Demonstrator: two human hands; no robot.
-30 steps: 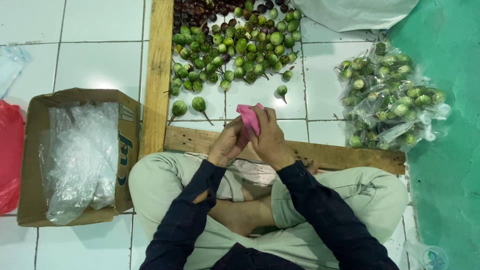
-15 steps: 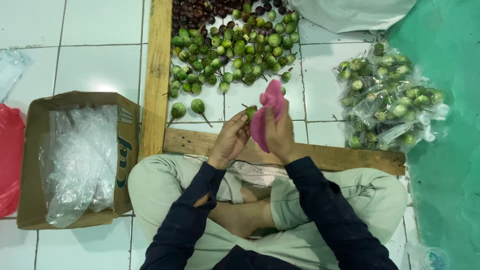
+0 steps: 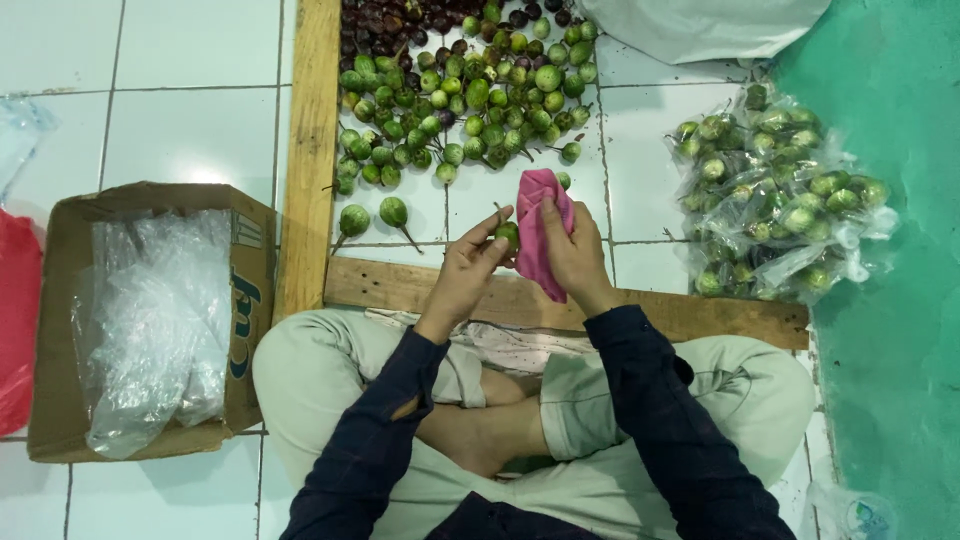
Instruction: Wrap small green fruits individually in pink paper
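I sit cross-legged on a white tiled floor. My left hand (image 3: 468, 268) pinches a small round green eggplant (image 3: 507, 235) by its fingertips. My right hand (image 3: 577, 256) grips a pink cloth (image 3: 536, 232) and presses it against that eggplant. Both hands hover above a wooden plank (image 3: 700, 312) in front of my knees. Just beyond them lies a heap of small green eggplants (image 3: 460, 95), with dark purple ones (image 3: 395, 20) at its far end. Two loose green eggplants (image 3: 372, 216) rest near the plank's left corner.
A cardboard box (image 3: 55, 330) lined with clear plastic bags (image 3: 155, 320) stands at my left, with red plastic (image 3: 15, 320) beside it. Clear bags filled with green eggplants (image 3: 780, 195) lie at the right next to a green mat (image 3: 890, 300). A white sack (image 3: 700, 25) sits at the top.
My hands have shifted slightly apart and the pink cloth has dropped lower, so the green eggplant now shows between my left fingertips and the cloth.
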